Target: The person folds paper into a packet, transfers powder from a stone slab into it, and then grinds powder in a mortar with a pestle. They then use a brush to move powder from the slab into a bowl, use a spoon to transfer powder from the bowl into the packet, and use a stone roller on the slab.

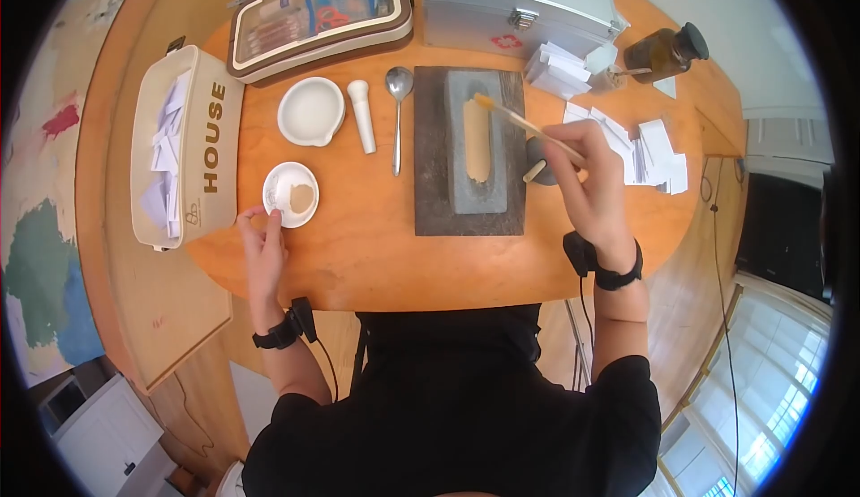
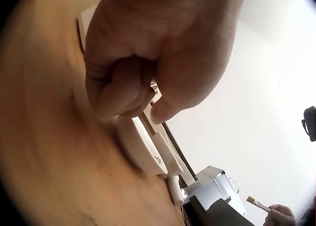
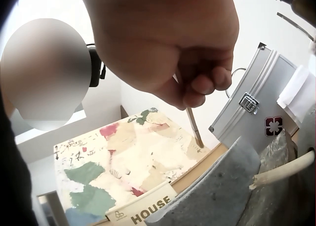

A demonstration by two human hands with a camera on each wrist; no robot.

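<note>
My left hand (image 1: 265,251) pinches the near edge of a small white dish (image 1: 279,177) holding a beige patch; in the left wrist view the curled fingers meet the dish (image 2: 140,146). Over the grey stone slab (image 1: 459,188), my right hand (image 1: 587,179) holds a thin brush (image 1: 528,127) by its handle, bristle end pointing left above the slab's hollow. Beige material (image 1: 477,152) fills much of this hollow. The slab lies on a dark board (image 1: 432,215). In the right wrist view, the fingers curl round the brush (image 3: 193,124).
A mortar (image 1: 311,112), pestle (image 1: 361,116) and spoon (image 1: 398,130) lie between the board and the HOUSE bin (image 1: 215,143). Behind are a clear-lidded case (image 1: 313,18) and a silver case (image 1: 484,18). Paper packets (image 1: 658,152), a dark round object and a brown bottle (image 1: 658,54) are at right.
</note>
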